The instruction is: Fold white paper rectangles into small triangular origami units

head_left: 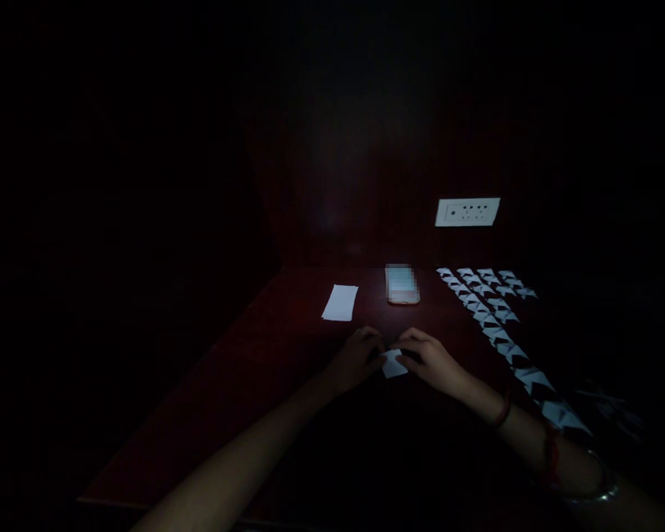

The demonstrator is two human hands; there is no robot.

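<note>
Paper (394, 365), near edge slanting away rightward, touches parted hands (433, 363), its long axis and their grip unclear.

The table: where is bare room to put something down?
Left of the white paper and left hand, the table looks bare. A smaller gap separates the phone from the folded papers. Crowded: along those rows, and around the right hand and small paper. Near right: too dark to tell.

This is a dim indoor room, whether home or office unclear: a dark-red, flat-topped bench (266, 336) stands against a dark reddish wall (338, 185) bearing a white rectangular socket panel (468, 212).
</note>
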